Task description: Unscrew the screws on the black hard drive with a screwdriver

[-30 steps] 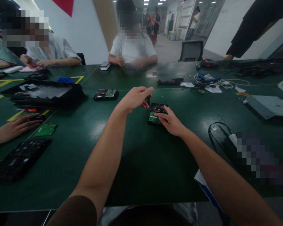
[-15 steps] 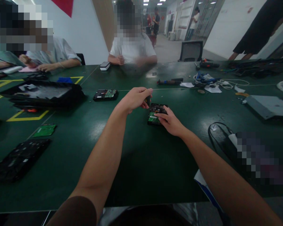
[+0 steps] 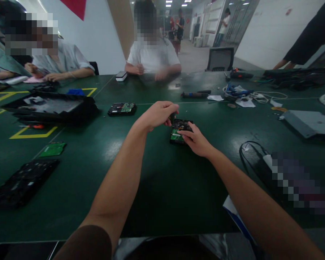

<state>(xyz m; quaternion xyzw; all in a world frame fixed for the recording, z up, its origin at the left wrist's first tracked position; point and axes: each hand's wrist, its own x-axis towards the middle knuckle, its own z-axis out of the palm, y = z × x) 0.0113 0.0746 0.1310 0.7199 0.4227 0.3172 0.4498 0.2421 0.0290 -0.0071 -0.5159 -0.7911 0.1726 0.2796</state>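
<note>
A hard drive with a green circuit board lies on the dark green table in front of me. My left hand is closed around an upright screwdriver with a dark handle, over the drive's far left corner. Fingers hide most of the tool, and its tip cannot be made out. On the drive's right side rests my right hand, gripping it with the thumb across the board and the fingers along the edge.
Another hard drive lies at the left, near a stack of black trays. A green circuit board and a black panel are nearer. Cables and a grey metal box are right. A person sits opposite.
My left hand has shifted very slightly to the right with the screwdriver, which stands at the drive's corner. My right hand and the drive have stayed in place.
</note>
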